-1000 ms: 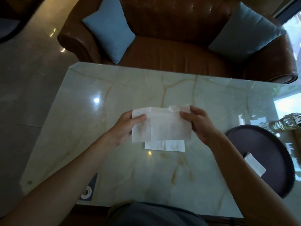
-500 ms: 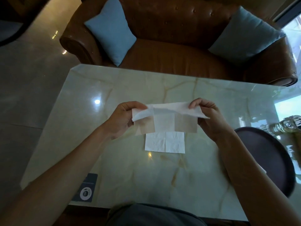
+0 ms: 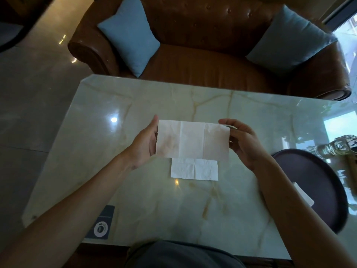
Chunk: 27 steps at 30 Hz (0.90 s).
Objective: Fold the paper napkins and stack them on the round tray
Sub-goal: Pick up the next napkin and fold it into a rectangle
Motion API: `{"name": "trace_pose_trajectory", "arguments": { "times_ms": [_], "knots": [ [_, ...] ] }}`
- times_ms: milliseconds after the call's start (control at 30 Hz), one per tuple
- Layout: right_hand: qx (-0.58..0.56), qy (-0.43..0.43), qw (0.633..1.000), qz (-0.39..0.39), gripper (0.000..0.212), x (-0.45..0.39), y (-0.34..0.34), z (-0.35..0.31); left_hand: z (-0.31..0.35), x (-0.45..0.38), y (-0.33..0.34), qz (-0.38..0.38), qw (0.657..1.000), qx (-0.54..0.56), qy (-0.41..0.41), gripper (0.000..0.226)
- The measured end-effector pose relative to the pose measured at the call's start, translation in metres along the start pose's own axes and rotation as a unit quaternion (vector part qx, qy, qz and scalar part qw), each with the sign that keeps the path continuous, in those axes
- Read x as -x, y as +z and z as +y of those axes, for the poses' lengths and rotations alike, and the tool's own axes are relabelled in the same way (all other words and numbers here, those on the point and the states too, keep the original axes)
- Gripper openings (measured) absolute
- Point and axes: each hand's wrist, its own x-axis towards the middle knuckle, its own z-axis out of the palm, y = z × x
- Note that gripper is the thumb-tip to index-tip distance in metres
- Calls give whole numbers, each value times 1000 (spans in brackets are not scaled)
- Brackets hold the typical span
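Holding a paper napkin (image 3: 192, 140) stretched at frame centre, above the marble table (image 3: 116, 151).
I see my left hand (image 3: 143, 146) and right hand (image 3: 243, 144) pinching its ends; another napkin (image 3: 194, 169) lies beneath, round tray (image 3: 318, 182) at right.

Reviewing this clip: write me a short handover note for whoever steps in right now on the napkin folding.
Left hand and right hand each pinch one end of the held napkin, stretched flat above the marble table.
A second napkin lies on the table just below it.
One folded napkin sits on the round tray, partly hidden by the right forearm.
Left: fold the held napkin and the one on the table, then stack both on the tray.
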Motion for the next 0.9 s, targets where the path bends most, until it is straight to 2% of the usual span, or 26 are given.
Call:
{"name": "trace_pose_trajectory", "arguments": {
  "times_ms": [100, 167, 267, 400, 533, 633, 700, 800, 833, 900],
  "knots": [
    [-29, 36, 999, 2, 31, -2, 1, 2, -6, 0, 3, 75, 989, -114, 60, 29],
    [-4, 62, 998, -19, 41, -4, 3, 3, -9, -1, 3, 97, 983, -136, 70, 25],
    [122, 28, 991, -45, 23, -4, 10, 6, -7, 0, -1, 94, 980, -165, 65, 24],
    [228, -13, 971, -74, 6, -5, 17, 6, -4, 1, -15, 74, 968, -233, 62, 19],
    [291, -43, 952, -89, 6, -3, 19, 0, 4, 3, -20, 25, 956, -286, 51, 23],
    [337, -37, 936, -93, 2, -3, 19, -4, 7, -1, -14, 4, 934, -353, 53, 18],
    [408, -37, 908, -85, 20, -5, 19, -6, 8, -4, -8, 12, 923, -377, 79, 17],
    [512, -83, 850, -91, 71, -6, 30, -6, 12, -5, 3, 5, 916, -391, 96, 14],
    [526, -98, 839, -102, 80, -6, 35, -6, 13, -5, 7, -2, 910, -403, 97, 12],
    [533, -120, 826, -140, 83, -9, 46, -7, 16, -3, 10, -14, 896, -434, 94, 10]
  ]
}}
